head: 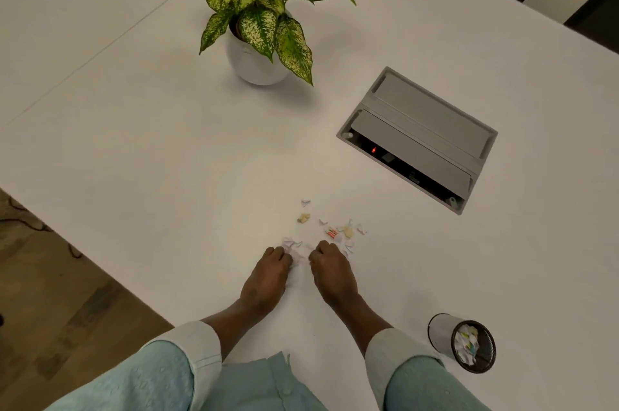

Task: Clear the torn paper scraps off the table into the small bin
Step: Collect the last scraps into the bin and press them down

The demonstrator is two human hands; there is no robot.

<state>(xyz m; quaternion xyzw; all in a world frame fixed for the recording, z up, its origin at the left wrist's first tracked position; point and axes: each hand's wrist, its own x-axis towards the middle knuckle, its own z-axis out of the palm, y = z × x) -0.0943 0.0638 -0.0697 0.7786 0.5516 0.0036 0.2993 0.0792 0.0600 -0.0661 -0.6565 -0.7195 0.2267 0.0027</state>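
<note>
From my feed I see the paper scraps (330,232) strewn in a loose patch on the white surface (167,149), just in front of both hands. They are small, ragged bits: mostly white and crumpled, a couple of pale yellow ones, and one with red and orange print near the middle of the patch. One white bit lies a little apart at the far edge of the scatter.

The left hand (264,280) is curled knuckles-up, its fingers closed on a wad of white scraps that bulges out at the fingertips. The right hand (331,273) is curled the same way just beside it, fingertips down among the scraps; I cannot tell whether it grips any.

The small bin (464,342), a dark mesh cup with a pale wall, stands near the surface's near edge, to the right of the right sleeve (388,353) and well apart from the scatter. White scraps with a touch of colour already sit inside it.

Farther back stand a potted plant (264,11) and a grey cable hatch (418,139) set into the surface.
</note>
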